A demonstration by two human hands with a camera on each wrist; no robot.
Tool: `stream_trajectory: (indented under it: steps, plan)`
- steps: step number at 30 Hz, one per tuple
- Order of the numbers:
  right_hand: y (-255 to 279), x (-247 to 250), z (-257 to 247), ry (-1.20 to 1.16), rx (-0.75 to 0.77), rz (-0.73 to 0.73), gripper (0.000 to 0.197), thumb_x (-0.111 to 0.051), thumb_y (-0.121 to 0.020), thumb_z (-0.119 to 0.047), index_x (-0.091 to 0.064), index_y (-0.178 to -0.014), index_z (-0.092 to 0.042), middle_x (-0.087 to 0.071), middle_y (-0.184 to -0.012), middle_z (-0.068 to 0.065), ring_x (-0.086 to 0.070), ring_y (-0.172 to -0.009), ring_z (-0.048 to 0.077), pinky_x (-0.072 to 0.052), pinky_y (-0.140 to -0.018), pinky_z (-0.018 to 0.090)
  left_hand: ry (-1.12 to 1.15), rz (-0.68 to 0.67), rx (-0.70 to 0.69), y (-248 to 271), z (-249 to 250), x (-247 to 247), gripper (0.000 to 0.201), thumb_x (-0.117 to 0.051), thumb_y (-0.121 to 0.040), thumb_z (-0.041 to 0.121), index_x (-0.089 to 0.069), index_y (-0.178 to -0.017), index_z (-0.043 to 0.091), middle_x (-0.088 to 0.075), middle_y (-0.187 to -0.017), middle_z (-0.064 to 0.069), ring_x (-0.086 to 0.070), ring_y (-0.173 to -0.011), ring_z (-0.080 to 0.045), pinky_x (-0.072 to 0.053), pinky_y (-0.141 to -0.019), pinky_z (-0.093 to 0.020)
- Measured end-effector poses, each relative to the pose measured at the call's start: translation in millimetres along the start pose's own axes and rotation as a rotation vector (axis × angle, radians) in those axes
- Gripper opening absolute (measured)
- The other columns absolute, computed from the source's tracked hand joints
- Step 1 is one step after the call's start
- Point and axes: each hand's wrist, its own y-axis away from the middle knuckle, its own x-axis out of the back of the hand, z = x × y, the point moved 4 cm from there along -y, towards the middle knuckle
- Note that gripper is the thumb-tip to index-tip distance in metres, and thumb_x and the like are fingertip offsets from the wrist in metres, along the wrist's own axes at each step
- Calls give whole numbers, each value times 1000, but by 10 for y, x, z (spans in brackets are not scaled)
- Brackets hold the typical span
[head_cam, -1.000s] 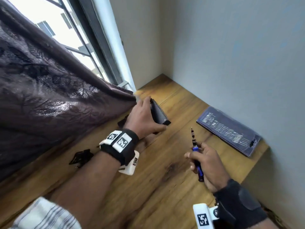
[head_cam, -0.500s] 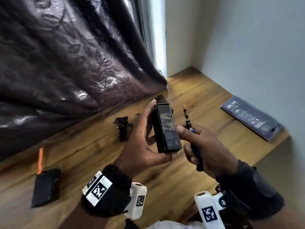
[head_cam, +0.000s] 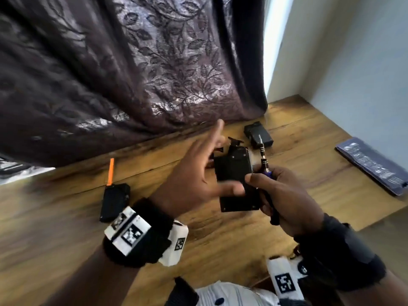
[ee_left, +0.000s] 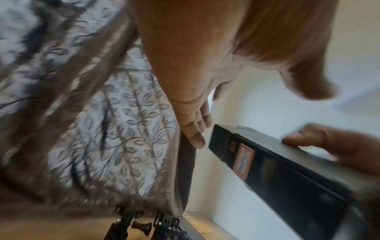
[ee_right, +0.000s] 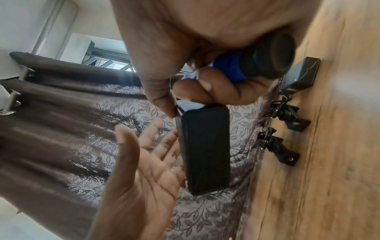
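A flat black box point(head_cam: 234, 180) hangs upright above the wooden table point(head_cam: 220, 244). My right hand point(head_cam: 260, 176) pinches its edge with thumb and finger while the same hand grips a blue-handled screwdriver point(head_cam: 263, 161), tip pointing up. In the right wrist view the box point(ee_right: 205, 149) dangles below the thumb, with the screwdriver handle point(ee_right: 267, 61) in the palm. My left hand point(head_cam: 207, 157) is beside the box, fingers spread and straight, holding nothing. The left wrist view shows the box point(ee_left: 277, 170), with a label on its side, and the right thumb on it.
A black device with an orange antenna point(head_cam: 114, 199) lies at the left. A second black box point(head_cam: 258, 134) and black clamp mounts point(ee_right: 285, 116) lie by the dark leaf-patterned curtain point(head_cam: 132, 62). A bit-set case point(head_cam: 373, 164) lies by the right wall.
My left hand has let go of the black box and opened. The box now hangs from my right hand's pinch. The head view has swung left and down.
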Motion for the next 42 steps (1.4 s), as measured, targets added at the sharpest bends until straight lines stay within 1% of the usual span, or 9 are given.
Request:
stream_trajectory:
  steps: [4,7,10,14,21,25,29,33,42]
  plan:
    - [29,-153,11,-55,7,-27,31,-68,-90,-17,-59,-101,11,-39,-56,13,-29,-33,15,-24,-33,17,505,176,352,142,-326,327,72,-56,-88,74,-60,-141,25,-69,-135,3,-65,-123,-10,-54,-103,-38]
    - [53,-341,-66,-104,32,-112,16,-67,-88,-17,-70,-92,-2,-45,-55,14,-33,-30,12,-23,-34,16,783,44,505,316,-343,234,87,-29,-89,81,-66,-132,15,-72,-126,-13,-68,-110,-21,-56,-93,-41]
    - [59,-532,-126,-109,43,-200,14,-65,-89,-15,-70,-86,-3,-50,-48,8,-35,-29,10,-24,-32,14,1045,-8,458,412,-195,143,90,-24,-91,77,-71,-131,11,-73,-122,-19,-70,-111,-24,-58,-96,-42]
    - [-5,-772,-148,-92,64,-271,26,-69,-81,-19,-64,-92,3,-47,-51,5,-37,-32,11,-22,-35,20,1259,-70,302,476,-135,177,92,-52,-91,70,-48,-150,0,-51,-150,-24,-52,-136,-36,-42,-115,-54]
    - [-51,-1137,-223,57,81,-406,8,-68,-81,-18,-71,-84,-11,-45,-49,3,-33,-32,10,-22,-35,19,1342,-69,208,592,-270,320,86,-73,-88,44,-38,-156,2,-39,-159,-27,-43,-141,-43,-29,-120,-65]
    - [-89,-1246,-225,71,18,-420,38,-73,-88,-20,-61,-112,7,-50,-54,2,-38,-36,11,-28,-36,21,1451,-20,231,649,-343,425,74,-78,-78,35,-54,-144,10,-48,-148,-32,-55,-126,-42,-41,-109,-59]
    - [-100,-1180,-337,3,34,-327,32,-65,-84,-16,-63,-114,-4,-71,-71,3,-41,-40,12,-29,-40,26,1512,150,174,675,-429,607,54,-78,-77,29,-67,-128,12,-66,-130,-18,-61,-122,-37,-40,-113,-60]
    - [-107,-1067,-310,-48,-8,-220,34,-49,-90,-8,-66,-119,-4,-70,-108,26,-48,-49,22,-39,-45,28,1489,246,147,733,-450,860,65,-83,-72,28,-64,-131,7,-67,-110,-16,-68,-99,-30,-58,-91,-52]
    - [137,-1284,-397,58,169,-332,48,-51,-94,-10,-60,-138,-27,-75,-90,5,-42,-41,16,-32,-35,17,1380,265,80,760,-396,1022,71,-77,-81,60,-54,-133,18,-62,-113,-20,-65,-99,-32,-54,-92,-52]
